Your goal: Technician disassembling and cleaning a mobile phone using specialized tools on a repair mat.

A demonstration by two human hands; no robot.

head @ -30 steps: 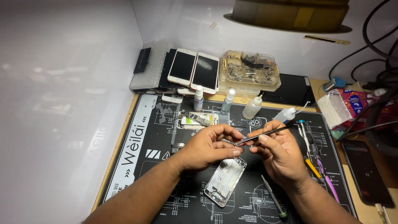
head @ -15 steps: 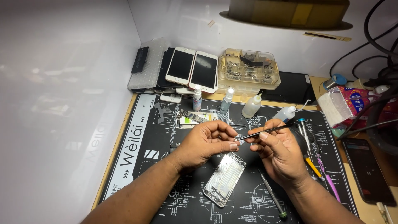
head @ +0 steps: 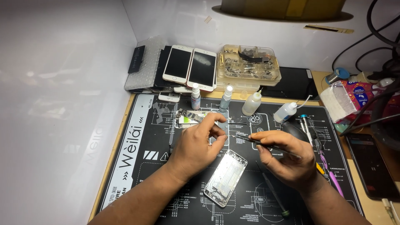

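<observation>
Two hands work over the black repair mat (head: 137, 158): the right hand (head: 287, 160) pinches thin tweezers (head: 266, 143) whose tip points to 9 o'clock, toward the left hand (head: 196, 146), where the fingertips are pressed together on something too small to tell. One opened phone shell (head: 226, 178) lies at 6 o'clock, between the wrists. At 12 o'clock stand four small bottles (head: 252, 103), two white phones (head: 202, 69) and one clear parts box (head: 249, 66).
</observation>
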